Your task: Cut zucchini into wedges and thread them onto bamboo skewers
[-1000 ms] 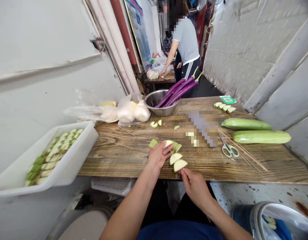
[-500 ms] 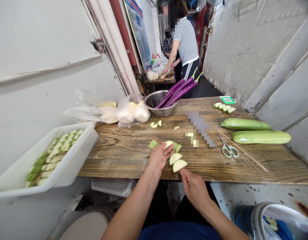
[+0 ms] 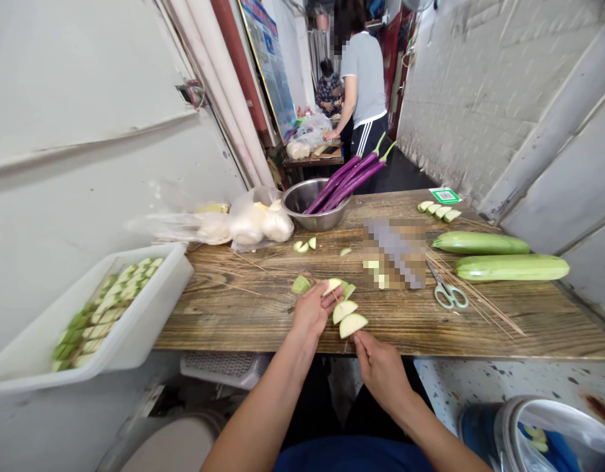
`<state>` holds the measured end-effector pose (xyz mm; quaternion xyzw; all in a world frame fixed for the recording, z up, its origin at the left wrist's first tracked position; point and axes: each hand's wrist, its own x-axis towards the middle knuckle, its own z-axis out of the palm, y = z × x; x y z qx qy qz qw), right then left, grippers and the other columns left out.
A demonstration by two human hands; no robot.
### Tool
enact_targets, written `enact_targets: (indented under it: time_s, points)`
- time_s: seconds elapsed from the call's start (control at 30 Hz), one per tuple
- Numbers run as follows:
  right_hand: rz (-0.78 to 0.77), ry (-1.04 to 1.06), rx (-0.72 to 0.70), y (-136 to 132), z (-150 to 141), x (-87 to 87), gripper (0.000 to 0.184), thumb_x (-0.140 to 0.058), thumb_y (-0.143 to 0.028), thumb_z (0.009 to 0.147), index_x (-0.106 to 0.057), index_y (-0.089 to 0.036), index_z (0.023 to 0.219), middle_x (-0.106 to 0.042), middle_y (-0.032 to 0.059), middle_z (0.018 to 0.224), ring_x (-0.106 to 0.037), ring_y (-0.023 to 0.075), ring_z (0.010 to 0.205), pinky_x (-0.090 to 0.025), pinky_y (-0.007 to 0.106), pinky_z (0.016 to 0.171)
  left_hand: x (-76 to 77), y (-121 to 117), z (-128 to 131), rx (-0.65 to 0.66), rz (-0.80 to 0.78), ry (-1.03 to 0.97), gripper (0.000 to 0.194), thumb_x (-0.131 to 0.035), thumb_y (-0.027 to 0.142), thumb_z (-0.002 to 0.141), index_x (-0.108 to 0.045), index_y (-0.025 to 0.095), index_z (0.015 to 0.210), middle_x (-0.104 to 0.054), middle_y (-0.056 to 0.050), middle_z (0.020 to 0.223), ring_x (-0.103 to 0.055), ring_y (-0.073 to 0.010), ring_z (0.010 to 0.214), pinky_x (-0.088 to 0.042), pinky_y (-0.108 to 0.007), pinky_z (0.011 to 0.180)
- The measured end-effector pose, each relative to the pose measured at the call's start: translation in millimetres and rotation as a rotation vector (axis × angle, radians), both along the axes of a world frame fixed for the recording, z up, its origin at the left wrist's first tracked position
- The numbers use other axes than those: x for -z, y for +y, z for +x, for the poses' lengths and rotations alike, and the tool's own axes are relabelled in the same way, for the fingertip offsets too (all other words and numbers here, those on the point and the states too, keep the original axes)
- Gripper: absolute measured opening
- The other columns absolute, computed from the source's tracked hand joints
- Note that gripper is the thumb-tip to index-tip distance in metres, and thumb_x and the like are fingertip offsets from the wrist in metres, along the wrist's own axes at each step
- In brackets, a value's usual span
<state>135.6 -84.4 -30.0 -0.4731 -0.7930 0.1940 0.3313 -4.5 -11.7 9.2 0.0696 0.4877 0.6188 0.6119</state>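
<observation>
My right hand (image 3: 385,368) is closed round the lower end of a thin wooden skewer; most of the stick is hidden. Two half-round zucchini slices (image 3: 353,325) are threaded on it just above my fingers. My left hand (image 3: 312,309) pinches another zucchini slice (image 3: 332,286) at the skewer's far end, its other fingers partly spread. Beyond that hand, more green-skinned zucchini pieces (image 3: 301,284) lie on the wooden table (image 3: 223,321).
On the left stands a white bin (image 3: 172,288) of filled skewers. Bagged pale vegetables (image 3: 263,223) and a steel bowl (image 3: 312,219) with purple eggplants (image 3: 349,183) line the back. Scissors (image 3: 447,292), loose skewers and whole zucchinis (image 3: 511,267) lie right. A co-worker (image 3: 365,78) stands beyond.
My hands and the threaded slices stay almost in place. In the background the co-worker has straightened up and shifted their hands; the view has drifted slightly.
</observation>
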Motion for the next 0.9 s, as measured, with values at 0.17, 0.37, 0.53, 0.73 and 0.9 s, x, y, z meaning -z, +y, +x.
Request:
enact_targets:
  time_s: [0.17, 0.37, 0.53, 0.73, 0.9]
  points:
    - [-0.014, 0.002, 0.020, -0.6, -0.2, 1.8, 0.031, -0.028, -0.020, 0.091, -0.057, -0.014, 0.081, -0.059, 0.0045, 0.062, -0.055, 0.0135, 0.053, -0.034, 0.022, 0.054, 1.9, -0.1, 0.8, 0.007, 0.016, 0.007, 0.002, -0.056, 0.009, 0.077, -0.057, 0.009, 0.076, -0.067, -0.012, 0.084, -0.066, -0.0221, 0.075, -0.054, -0.039, 0.072]
    - [-0.003, -0.002, 0.028, 0.6, -1.8, 4.6, 0.032, -0.029, -0.021, 0.091, -0.059, -0.013, 0.084, -0.061, 0.0058, 0.063, -0.057, 0.0145, 0.055, -0.037, 0.022, 0.054, 0.2, -0.6, 1.0, 0.002, 0.024, 0.004, 0.002, -0.056, 0.009, 0.078, -0.057, 0.009, 0.076, -0.067, -0.012, 0.085, -0.067, -0.0217, 0.074, -0.054, -0.038, 0.072]
    - [0.039, -0.003, 0.020, 1.4, -2.5, 6.4, 0.030, -0.029, -0.019, 0.091, -0.059, -0.013, 0.087, -0.063, 0.0065, 0.067, -0.058, 0.0142, 0.056, -0.039, 0.021, 0.055, -1.1, -1.2, 0.7, -0.010, 0.029, -0.004, 0.001, -0.056, 0.009, 0.077, -0.056, 0.010, 0.076, -0.067, -0.013, 0.082, -0.067, -0.0218, 0.074, -0.054, -0.038, 0.074]
    - [0.093, -0.007, 0.027, 0.9, -2.4, 7.7, 0.029, -0.030, -0.016, 0.090, -0.059, -0.013, 0.088, -0.063, 0.0050, 0.067, -0.057, 0.0125, 0.053, -0.037, 0.020, 0.053, -2.2, -3.4, 1.5, -0.002, 0.047, 0.030, 0.001, -0.056, 0.009, 0.077, -0.056, 0.009, 0.077, -0.067, -0.012, 0.079, -0.067, -0.0214, 0.074, -0.054, -0.036, 0.074]
    - [0.087, -0.011, 0.026, 0.7, -2.8, 9.6, 0.027, -0.031, -0.015, 0.090, -0.059, -0.014, 0.090, -0.062, 0.0041, 0.067, -0.058, 0.0125, 0.053, -0.037, 0.021, 0.053, -3.3, -4.1, 1.8, 0.000, 0.062, 0.039, 0.002, -0.055, 0.008, 0.077, -0.055, 0.010, 0.076, -0.067, -0.011, 0.078, -0.067, -0.0215, 0.075, -0.053, -0.036, 0.075]
